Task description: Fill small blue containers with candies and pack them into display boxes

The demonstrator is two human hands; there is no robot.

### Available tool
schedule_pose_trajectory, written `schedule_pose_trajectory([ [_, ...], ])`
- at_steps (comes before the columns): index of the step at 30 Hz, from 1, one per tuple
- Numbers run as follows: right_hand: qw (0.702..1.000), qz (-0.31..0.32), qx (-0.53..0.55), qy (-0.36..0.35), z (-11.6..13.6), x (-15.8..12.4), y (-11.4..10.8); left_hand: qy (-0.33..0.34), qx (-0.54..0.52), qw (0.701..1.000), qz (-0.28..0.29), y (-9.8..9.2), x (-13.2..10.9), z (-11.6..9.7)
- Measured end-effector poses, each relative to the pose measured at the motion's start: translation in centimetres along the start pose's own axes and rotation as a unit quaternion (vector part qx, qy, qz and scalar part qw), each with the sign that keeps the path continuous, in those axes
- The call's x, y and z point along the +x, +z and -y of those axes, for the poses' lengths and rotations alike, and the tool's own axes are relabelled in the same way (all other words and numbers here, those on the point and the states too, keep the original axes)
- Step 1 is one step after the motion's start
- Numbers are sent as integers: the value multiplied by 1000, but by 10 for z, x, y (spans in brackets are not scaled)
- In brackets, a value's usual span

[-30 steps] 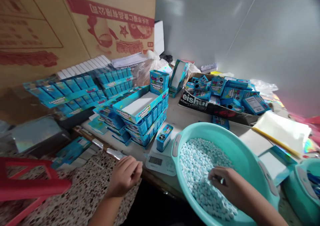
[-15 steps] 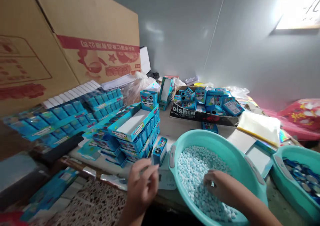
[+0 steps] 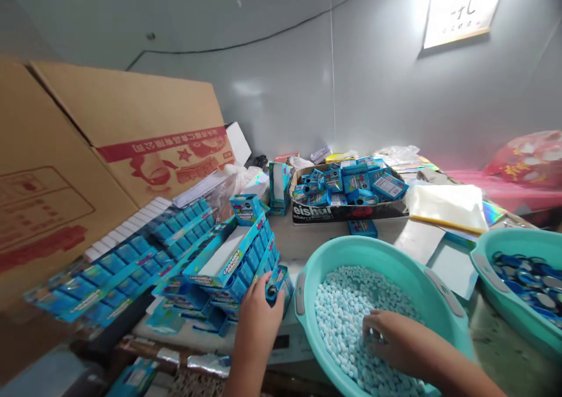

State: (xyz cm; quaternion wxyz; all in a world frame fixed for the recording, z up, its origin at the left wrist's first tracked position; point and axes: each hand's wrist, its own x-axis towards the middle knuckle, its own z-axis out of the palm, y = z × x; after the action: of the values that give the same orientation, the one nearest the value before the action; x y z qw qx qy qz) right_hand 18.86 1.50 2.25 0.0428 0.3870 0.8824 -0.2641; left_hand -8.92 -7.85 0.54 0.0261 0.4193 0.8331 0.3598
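My left hand (image 3: 259,312) has its thumb and fingers around the near end of a small blue candy box (image 3: 284,284), which stands beside stacked display trays. A dark round opening shows on the box's near face. In the turquoise basin (image 3: 351,246) lies a heap of small pale blue and white candies (image 3: 336,303). Over this heap my right hand (image 3: 386,332) is closed, fingers curled down and tips touching the candies; what lies inside the fingers is hidden. An open blue display tray (image 3: 228,250) tops the stack to the left.
Filled display trays (image 3: 127,262) lean near a large cardboard carton (image 3: 171,116) at left. Behind the basin, a low carton (image 3: 325,212) holds many small blue boxes. A second turquoise basin (image 3: 504,242) with dark blue and silvery pieces stands at right, near a flat tray (image 3: 454,262).
My left hand has moved from the air in front of the small blue box onto it and closed around it. My right hand stays among the candies. The camera view has tilted up.
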Motion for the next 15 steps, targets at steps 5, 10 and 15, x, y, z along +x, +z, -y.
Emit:
schedule_pose_trajectory([
  [5, 1000, -1, 15, -9, -2, 2, 5, -35, -7, 998, 46, -1, 1, 4],
  [10, 1000, -18, 12, -14, -2, 4, 9, 66, -30, 997, -16, -80, -2, -4],
  [15, 1000, -12, 2, 0, 0, 4, 6, 127, 120, 934, -310, -166, 25, -36],
])
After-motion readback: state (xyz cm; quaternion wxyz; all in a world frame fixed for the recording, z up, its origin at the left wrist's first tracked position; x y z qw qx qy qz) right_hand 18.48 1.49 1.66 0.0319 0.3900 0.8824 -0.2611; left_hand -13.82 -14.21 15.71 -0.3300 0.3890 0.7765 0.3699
